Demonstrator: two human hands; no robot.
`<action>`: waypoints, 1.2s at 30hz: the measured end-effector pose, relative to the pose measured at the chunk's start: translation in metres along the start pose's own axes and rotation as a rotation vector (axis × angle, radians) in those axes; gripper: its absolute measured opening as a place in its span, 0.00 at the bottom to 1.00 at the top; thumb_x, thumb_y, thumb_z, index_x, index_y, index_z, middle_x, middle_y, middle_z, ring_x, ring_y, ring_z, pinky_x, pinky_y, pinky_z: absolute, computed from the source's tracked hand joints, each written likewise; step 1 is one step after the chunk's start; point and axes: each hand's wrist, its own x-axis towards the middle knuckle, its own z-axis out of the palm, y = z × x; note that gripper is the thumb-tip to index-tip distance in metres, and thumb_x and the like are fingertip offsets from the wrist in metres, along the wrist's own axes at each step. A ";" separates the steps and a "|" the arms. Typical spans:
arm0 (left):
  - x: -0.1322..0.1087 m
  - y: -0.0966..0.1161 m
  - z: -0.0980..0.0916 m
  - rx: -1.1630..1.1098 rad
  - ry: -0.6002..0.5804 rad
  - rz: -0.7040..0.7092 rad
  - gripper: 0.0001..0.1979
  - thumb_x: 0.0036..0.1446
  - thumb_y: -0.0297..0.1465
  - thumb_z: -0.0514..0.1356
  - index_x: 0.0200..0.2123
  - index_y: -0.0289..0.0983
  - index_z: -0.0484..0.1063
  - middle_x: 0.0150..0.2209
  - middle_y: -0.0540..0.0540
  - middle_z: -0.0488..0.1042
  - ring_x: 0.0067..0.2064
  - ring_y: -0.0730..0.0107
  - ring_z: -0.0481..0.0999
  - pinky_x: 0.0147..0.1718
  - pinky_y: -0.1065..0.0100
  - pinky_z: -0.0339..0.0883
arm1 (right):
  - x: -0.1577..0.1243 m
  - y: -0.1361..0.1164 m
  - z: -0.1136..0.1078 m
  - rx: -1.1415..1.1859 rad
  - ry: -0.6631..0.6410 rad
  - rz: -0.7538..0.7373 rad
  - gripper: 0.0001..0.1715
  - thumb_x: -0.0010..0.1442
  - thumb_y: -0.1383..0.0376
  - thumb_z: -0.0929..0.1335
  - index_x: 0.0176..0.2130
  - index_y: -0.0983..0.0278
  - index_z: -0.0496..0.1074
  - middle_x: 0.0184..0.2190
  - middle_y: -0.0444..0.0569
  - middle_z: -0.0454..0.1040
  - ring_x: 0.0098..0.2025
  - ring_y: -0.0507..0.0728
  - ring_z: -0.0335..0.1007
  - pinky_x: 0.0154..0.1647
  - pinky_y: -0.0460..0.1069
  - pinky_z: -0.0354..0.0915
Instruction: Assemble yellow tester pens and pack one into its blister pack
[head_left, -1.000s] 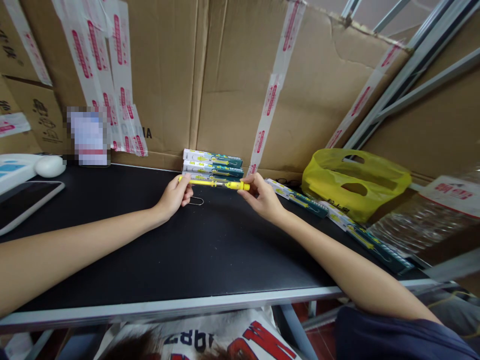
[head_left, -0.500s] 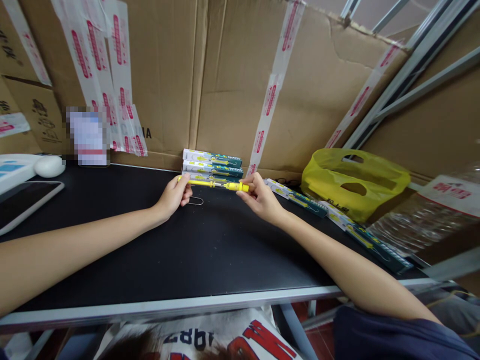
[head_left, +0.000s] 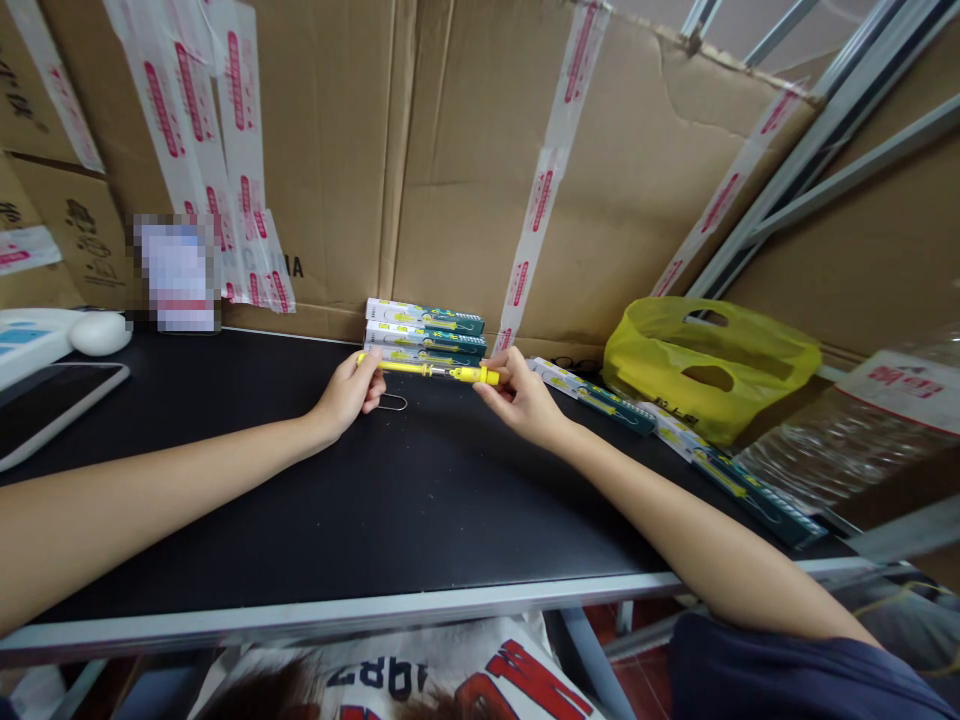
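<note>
A slim yellow tool with a short metal section in its middle is held level above the dark tabletop; its exact kind I cannot make out. The fingers of my left hand are closed around its thin left end. At the thicker right end, the thumb and fingers of my right hand pinch the yellow cap-like part. Below the left fingers a thin wire loop sticks out, and I cannot tell whether it is held too. Just behind the tool lie stacked white-and-green boxes with yellow tools pictured on them.
Similar boxes lie at the right, one behind another. A yellow plastic bag and clear plastic packaging stand beside them. On the left are a phone and a white rounded object. Cardboard walls the back.
</note>
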 end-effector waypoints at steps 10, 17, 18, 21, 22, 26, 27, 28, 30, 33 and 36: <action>-0.001 0.000 0.000 0.025 -0.031 0.013 0.12 0.64 0.33 0.48 0.26 0.37 0.55 0.15 0.59 0.56 0.13 0.84 0.55 0.12 0.80 0.49 | 0.001 -0.002 0.001 -0.109 -0.008 0.006 0.13 0.58 0.59 0.66 0.38 0.62 0.58 0.22 0.39 0.61 0.20 0.47 0.54 0.22 0.43 0.53; 0.000 -0.001 0.000 0.026 -0.030 0.012 0.13 0.64 0.33 0.48 0.26 0.37 0.55 0.15 0.59 0.56 0.13 0.84 0.55 0.12 0.80 0.48 | 0.001 -0.003 0.001 -0.106 -0.012 0.014 0.13 0.58 0.59 0.66 0.38 0.62 0.58 0.22 0.39 0.61 0.20 0.47 0.54 0.22 0.44 0.53; 0.000 -0.002 0.000 0.025 -0.031 0.009 0.12 0.64 0.33 0.48 0.26 0.37 0.55 0.15 0.59 0.56 0.13 0.84 0.55 0.12 0.80 0.49 | 0.001 -0.002 0.001 -0.093 -0.008 0.014 0.13 0.58 0.59 0.66 0.38 0.62 0.58 0.22 0.39 0.61 0.20 0.47 0.54 0.22 0.44 0.53; 0.000 -0.002 -0.001 0.009 -0.026 -0.002 0.12 0.64 0.34 0.48 0.27 0.37 0.56 0.15 0.58 0.57 0.13 0.84 0.55 0.12 0.80 0.49 | 0.001 -0.001 0.002 -0.020 0.009 0.021 0.14 0.58 0.60 0.67 0.38 0.61 0.58 0.23 0.39 0.61 0.21 0.48 0.54 0.22 0.44 0.54; 0.000 -0.002 -0.001 0.001 -0.019 -0.006 0.13 0.64 0.35 0.48 0.27 0.37 0.56 0.15 0.58 0.57 0.13 0.84 0.55 0.12 0.80 0.49 | 0.001 -0.001 0.002 0.011 0.016 0.023 0.14 0.58 0.59 0.67 0.39 0.61 0.58 0.23 0.40 0.61 0.21 0.48 0.54 0.22 0.44 0.54; 0.001 -0.002 0.000 -0.016 -0.006 -0.014 0.14 0.64 0.37 0.48 0.27 0.37 0.57 0.15 0.58 0.57 0.13 0.84 0.55 0.12 0.80 0.48 | 0.002 -0.006 0.001 0.125 0.031 0.025 0.14 0.59 0.59 0.66 0.41 0.60 0.57 0.25 0.41 0.61 0.21 0.48 0.54 0.21 0.45 0.54; 0.001 -0.002 0.000 -0.017 -0.008 -0.012 0.14 0.64 0.37 0.48 0.27 0.37 0.57 0.15 0.58 0.57 0.13 0.84 0.55 0.12 0.80 0.48 | 0.002 -0.008 0.000 0.148 0.028 0.024 0.14 0.59 0.60 0.66 0.41 0.60 0.57 0.25 0.41 0.61 0.21 0.48 0.54 0.21 0.45 0.53; 0.001 -0.002 0.000 -0.018 -0.011 -0.010 0.14 0.64 0.37 0.48 0.27 0.37 0.57 0.15 0.58 0.57 0.13 0.84 0.55 0.12 0.80 0.48 | 0.002 -0.010 -0.001 0.170 0.019 0.023 0.14 0.59 0.60 0.66 0.41 0.60 0.56 0.25 0.40 0.60 0.21 0.48 0.53 0.21 0.45 0.53; 0.001 -0.002 0.000 -0.022 -0.008 -0.008 0.14 0.64 0.36 0.48 0.27 0.37 0.57 0.15 0.58 0.56 0.13 0.84 0.55 0.12 0.80 0.48 | 0.003 -0.013 -0.002 0.208 -0.007 0.022 0.14 0.59 0.61 0.66 0.41 0.60 0.56 0.25 0.40 0.60 0.21 0.48 0.54 0.21 0.45 0.53; 0.002 -0.003 -0.001 -0.022 0.006 -0.014 0.14 0.64 0.35 0.47 0.26 0.37 0.56 0.14 0.58 0.56 0.13 0.84 0.54 0.12 0.80 0.48 | 0.003 -0.015 -0.004 0.244 -0.027 0.023 0.14 0.59 0.63 0.66 0.41 0.60 0.56 0.26 0.41 0.62 0.22 0.48 0.56 0.22 0.45 0.54; 0.002 -0.003 -0.001 -0.018 0.012 -0.015 0.14 0.65 0.34 0.46 0.26 0.37 0.56 0.14 0.57 0.56 0.13 0.84 0.54 0.12 0.79 0.48 | 0.004 -0.015 -0.003 0.246 -0.024 0.032 0.13 0.60 0.63 0.65 0.41 0.60 0.55 0.26 0.42 0.63 0.22 0.48 0.57 0.22 0.45 0.55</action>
